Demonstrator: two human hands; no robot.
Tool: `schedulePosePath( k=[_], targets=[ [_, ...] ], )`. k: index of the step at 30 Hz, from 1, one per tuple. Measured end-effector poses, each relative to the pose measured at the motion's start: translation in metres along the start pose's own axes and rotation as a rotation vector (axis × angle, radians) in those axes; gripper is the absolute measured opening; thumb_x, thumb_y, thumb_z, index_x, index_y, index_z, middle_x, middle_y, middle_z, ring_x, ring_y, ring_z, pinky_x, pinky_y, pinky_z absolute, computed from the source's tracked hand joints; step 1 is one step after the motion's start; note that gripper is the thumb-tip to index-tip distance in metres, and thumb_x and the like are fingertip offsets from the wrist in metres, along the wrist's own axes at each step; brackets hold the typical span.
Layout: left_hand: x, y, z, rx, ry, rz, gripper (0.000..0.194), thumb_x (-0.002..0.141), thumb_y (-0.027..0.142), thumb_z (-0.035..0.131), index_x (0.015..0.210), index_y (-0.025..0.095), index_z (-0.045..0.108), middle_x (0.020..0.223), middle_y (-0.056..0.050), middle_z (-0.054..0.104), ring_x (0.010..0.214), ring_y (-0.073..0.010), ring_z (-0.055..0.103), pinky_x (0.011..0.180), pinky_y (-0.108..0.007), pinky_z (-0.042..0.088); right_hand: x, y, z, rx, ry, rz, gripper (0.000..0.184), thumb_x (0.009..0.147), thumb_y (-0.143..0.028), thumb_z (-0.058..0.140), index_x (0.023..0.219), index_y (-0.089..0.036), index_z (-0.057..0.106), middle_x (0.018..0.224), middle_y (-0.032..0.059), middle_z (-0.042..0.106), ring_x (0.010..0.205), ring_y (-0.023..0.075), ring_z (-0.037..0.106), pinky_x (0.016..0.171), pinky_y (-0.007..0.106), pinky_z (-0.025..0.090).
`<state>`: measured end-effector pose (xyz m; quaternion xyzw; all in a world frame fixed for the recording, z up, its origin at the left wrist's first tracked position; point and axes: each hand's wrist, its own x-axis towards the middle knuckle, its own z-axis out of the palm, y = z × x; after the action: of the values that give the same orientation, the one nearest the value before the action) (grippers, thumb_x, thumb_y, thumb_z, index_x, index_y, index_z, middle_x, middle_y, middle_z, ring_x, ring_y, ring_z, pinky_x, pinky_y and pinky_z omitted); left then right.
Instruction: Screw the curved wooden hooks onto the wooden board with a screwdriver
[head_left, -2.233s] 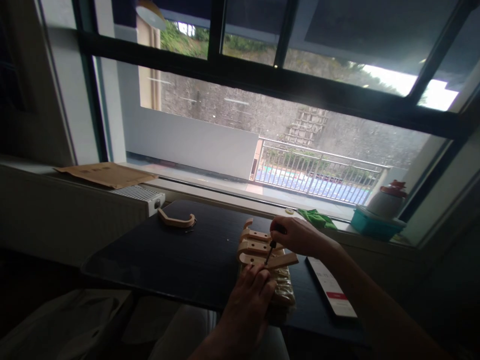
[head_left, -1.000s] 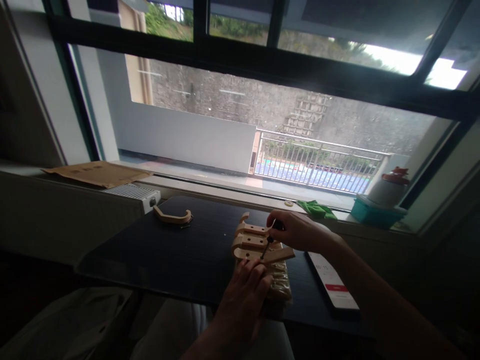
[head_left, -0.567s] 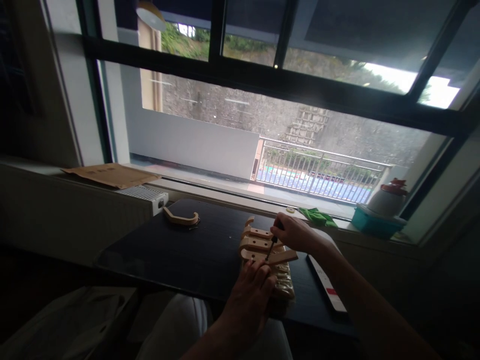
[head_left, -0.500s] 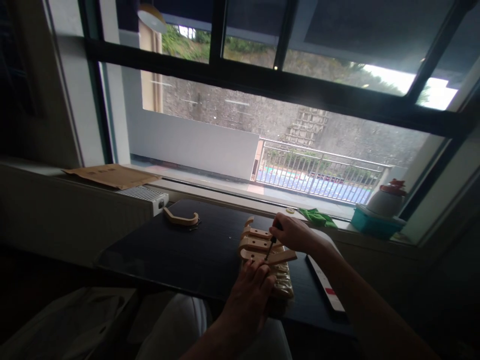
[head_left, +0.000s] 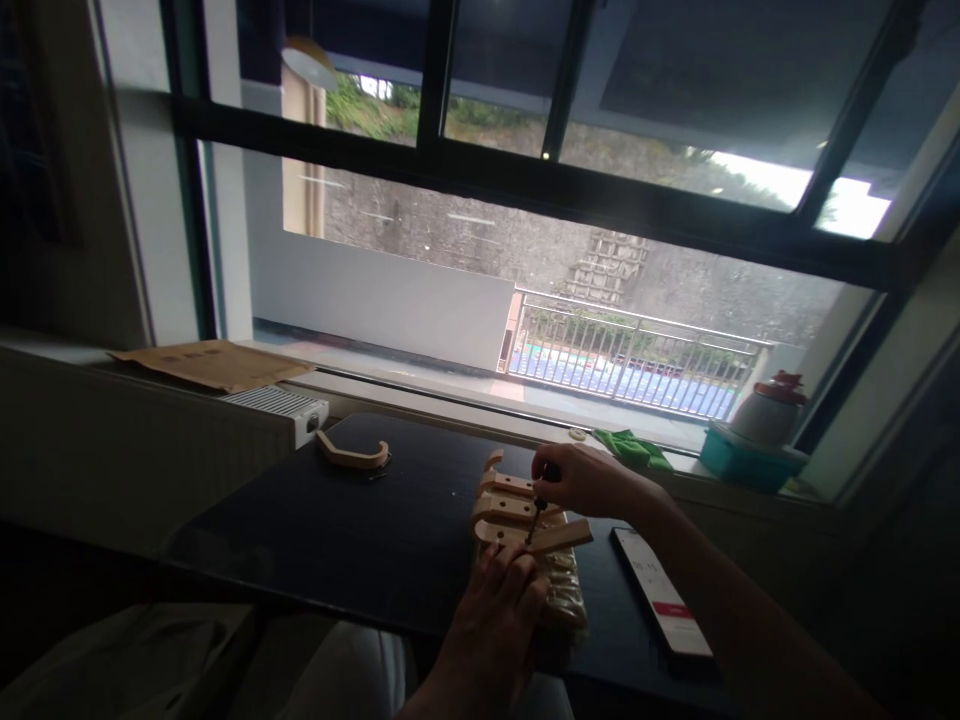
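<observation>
On a dark table [head_left: 337, 530] lies a light wooden rack with several curved hooks [head_left: 510, 505]. My right hand [head_left: 589, 480] is closed round a small dark-handled screwdriver [head_left: 537, 510], its tip angled down onto the nearest hook's base. My left hand [head_left: 499, 610] rests just in front, fingers bent and pressing on the near edge of the rack and a clear plastic bag [head_left: 566, 595] beneath it. What, if anything, sits under those fingertips is hidden.
A single loose wooden hook [head_left: 351, 452] lies at the table's far left. A phone [head_left: 660, 605] lies to the right. On the sill stand a cardboard sheet [head_left: 214, 362], a green cloth [head_left: 630, 447] and a teal tub with a white jar [head_left: 754, 450].
Both hands stay at the rack with the screwdriver on the nearest hook. Only the view has swayed slightly; the right hand's grip shifts a little on the handle.
</observation>
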<state>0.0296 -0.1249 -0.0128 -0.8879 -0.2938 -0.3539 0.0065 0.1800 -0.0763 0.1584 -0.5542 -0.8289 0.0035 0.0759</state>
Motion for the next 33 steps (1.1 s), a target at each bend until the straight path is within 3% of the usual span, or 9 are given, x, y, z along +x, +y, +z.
schedulePosePath(
  k=[5, 11, 15, 20, 33],
  targets=[
    [0.001, 0.002, -0.003, -0.018, -0.001, -0.023, 0.059, 0.065, 0.001, 0.050, 0.121, 0.020, 0.043, 0.128, -0.008, 0.045, 0.128, -0.0279, 0.030, 0.110, -0.052, 0.024, -0.002, 0.004, 0.001, 0.037, -0.029, 0.001, 0.018, 0.079, -0.038, 0.053, 0.081, -0.022, 0.062, 0.071, -0.0022, 0.063, 0.060, 0.0098, 0.051, 0.052, 0.022, 0.032],
    [0.001, 0.002, -0.003, -0.007, -0.007, -0.019, 0.058, 0.066, 0.001, 0.050, 0.121, 0.019, 0.043, 0.129, -0.008, 0.044, 0.129, -0.0287, 0.030, 0.109, -0.053, 0.025, -0.004, 0.004, 0.008, 0.001, 0.045, 0.106, 0.026, 0.083, -0.041, 0.048, 0.079, -0.018, 0.060, 0.070, 0.0021, 0.061, 0.060, 0.0120, 0.049, 0.052, 0.024, 0.031],
    [-0.001, 0.000, 0.000, -0.005, -0.012, -0.017, 0.060, 0.065, 0.001, 0.050, 0.122, 0.019, 0.042, 0.130, -0.008, 0.043, 0.130, -0.0287, 0.028, 0.110, -0.052, 0.023, -0.009, 0.002, 0.003, 0.002, 0.024, 0.058, 0.026, 0.080, -0.044, 0.053, 0.082, -0.020, 0.063, 0.071, 0.0008, 0.062, 0.061, 0.0121, 0.050, 0.053, 0.024, 0.031],
    [0.000, 0.002, -0.002, -0.007, -0.034, -0.024, 0.060, 0.066, 0.001, 0.050, 0.122, 0.019, 0.042, 0.131, -0.008, 0.042, 0.130, -0.0289, 0.026, 0.110, -0.052, 0.021, -0.010, 0.003, -0.004, 0.045, -0.021, -0.023, 0.017, 0.080, -0.036, 0.053, 0.084, -0.023, 0.064, 0.074, -0.0023, 0.063, 0.062, 0.0100, 0.051, 0.055, 0.022, 0.032],
    [0.001, 0.003, -0.003, 0.002, -0.017, -0.018, 0.057, 0.068, 0.001, 0.049, 0.121, 0.020, 0.042, 0.130, -0.009, 0.043, 0.129, -0.0295, 0.029, 0.109, -0.054, 0.023, 0.000, 0.003, 0.005, 0.028, 0.019, 0.083, 0.026, 0.082, -0.043, 0.052, 0.078, -0.019, 0.061, 0.070, 0.0008, 0.062, 0.059, 0.0112, 0.051, 0.051, 0.023, 0.030]
  ],
)
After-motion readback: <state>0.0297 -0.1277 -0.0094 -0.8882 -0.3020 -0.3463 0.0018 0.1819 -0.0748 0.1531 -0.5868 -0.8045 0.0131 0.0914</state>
